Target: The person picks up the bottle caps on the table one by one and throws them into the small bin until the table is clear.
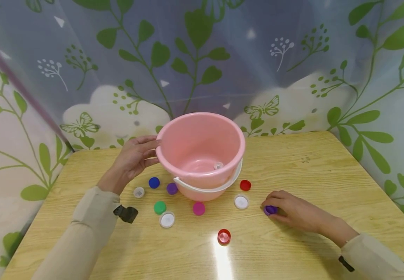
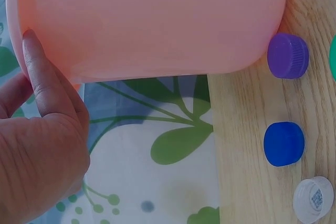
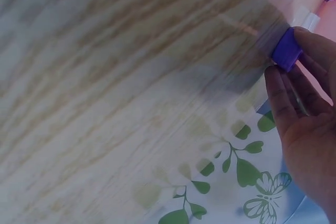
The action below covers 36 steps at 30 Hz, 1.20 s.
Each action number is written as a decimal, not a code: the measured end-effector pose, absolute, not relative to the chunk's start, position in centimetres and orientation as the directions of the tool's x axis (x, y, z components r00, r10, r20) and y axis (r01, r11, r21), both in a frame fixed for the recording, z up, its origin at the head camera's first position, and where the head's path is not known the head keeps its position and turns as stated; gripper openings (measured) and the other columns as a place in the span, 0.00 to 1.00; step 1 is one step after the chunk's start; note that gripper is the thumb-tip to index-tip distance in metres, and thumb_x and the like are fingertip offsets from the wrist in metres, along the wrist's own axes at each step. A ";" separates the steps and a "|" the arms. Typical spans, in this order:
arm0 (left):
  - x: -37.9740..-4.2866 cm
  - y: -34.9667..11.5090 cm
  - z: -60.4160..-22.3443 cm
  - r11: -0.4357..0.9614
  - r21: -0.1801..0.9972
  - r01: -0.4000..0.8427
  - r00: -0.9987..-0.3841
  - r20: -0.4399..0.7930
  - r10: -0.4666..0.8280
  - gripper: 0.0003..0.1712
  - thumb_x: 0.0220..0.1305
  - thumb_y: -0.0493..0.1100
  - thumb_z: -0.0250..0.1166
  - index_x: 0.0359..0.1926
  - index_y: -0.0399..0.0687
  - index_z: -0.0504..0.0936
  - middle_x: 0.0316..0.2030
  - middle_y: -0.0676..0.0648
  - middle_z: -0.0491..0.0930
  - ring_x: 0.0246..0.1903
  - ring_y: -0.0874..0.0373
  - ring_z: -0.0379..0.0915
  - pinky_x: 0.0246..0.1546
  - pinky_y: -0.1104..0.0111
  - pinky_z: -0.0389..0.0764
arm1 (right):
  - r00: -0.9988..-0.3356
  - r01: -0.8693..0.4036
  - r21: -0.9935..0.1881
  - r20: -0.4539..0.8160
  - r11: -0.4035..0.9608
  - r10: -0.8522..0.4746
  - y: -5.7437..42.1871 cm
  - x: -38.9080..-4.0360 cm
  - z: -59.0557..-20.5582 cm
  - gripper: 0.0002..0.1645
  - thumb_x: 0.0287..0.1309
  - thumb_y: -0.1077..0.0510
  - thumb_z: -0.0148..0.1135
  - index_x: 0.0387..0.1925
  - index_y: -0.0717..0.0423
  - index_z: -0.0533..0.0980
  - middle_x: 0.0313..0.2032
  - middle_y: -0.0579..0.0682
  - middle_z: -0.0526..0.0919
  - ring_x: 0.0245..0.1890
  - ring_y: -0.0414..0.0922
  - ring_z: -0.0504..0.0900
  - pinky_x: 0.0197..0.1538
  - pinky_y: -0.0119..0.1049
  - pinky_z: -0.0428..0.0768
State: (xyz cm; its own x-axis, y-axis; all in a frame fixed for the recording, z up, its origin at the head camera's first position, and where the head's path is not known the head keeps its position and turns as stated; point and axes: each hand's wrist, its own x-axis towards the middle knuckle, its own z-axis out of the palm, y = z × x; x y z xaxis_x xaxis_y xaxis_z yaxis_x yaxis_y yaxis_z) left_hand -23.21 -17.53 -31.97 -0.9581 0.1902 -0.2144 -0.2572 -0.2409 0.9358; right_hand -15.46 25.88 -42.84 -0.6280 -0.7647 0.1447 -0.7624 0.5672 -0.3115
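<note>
My left hand (image 1: pixel 135 155) holds the left rim of a pink bucket (image 1: pixel 202 177), with fingertips (image 2: pixel 32 45) against the wall just under the rim. The bucket stands upright near the table's back edge, its white handle (image 1: pixel 209 189) hanging down in front. Inside lies one white bottle cap (image 1: pixel 218 165). To the right of the bucket, low over the table, my right hand (image 1: pixel 291 208) pinches a purple bottle cap (image 3: pixel 287 51) between thumb and fingers.
Left of the bucket lie a blue cap (image 1: pixel 154 182), a purple cap (image 2: pixel 287 56) and a small white cap (image 1: pixel 139 192). In front are green (image 1: pixel 159 207), pink (image 1: pixel 199 209), red (image 1: pixel 224 237) and white caps (image 1: pixel 167 219). A patterned curtain (image 1: pixel 195 58) backs the wooden table (image 1: pixel 146 256).
</note>
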 end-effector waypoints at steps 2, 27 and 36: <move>-23.2 -17.5 -32.0 -0.235 0.937 -0.257 -0.958 -0.215 0.190 0.23 0.65 0.38 0.63 0.58 0.34 0.69 0.44 0.42 0.77 0.36 0.55 0.81 0.39 0.67 0.83 | -0.624 -0.766 -0.311 0.146 0.563 -0.768 25.9 -15.5 -42.9 0.16 0.55 0.62 0.68 0.47 0.53 0.79 0.45 0.44 0.76 0.45 0.40 0.75 0.45 0.37 0.81; -23.2 -17.5 -32.0 -0.246 0.933 -0.265 -0.958 -0.225 0.177 0.23 0.65 0.38 0.64 0.57 0.34 0.69 0.43 0.42 0.77 0.35 0.56 0.81 0.39 0.68 0.83 | -0.705 -0.693 -0.378 0.182 0.614 -0.685 25.8 -16.8 -38.4 0.15 0.59 0.60 0.66 0.48 0.56 0.80 0.44 0.43 0.78 0.43 0.39 0.77 0.43 0.38 0.82; -23.2 -17.5 -32.0 -0.245 0.933 -0.262 -0.959 -0.224 0.173 0.24 0.65 0.38 0.63 0.59 0.34 0.69 0.43 0.43 0.77 0.35 0.56 0.80 0.39 0.68 0.83 | -0.712 -0.700 -0.343 0.268 0.627 -0.649 25.3 -18.0 -35.2 0.14 0.60 0.58 0.64 0.48 0.53 0.79 0.45 0.43 0.78 0.43 0.39 0.77 0.42 0.39 0.82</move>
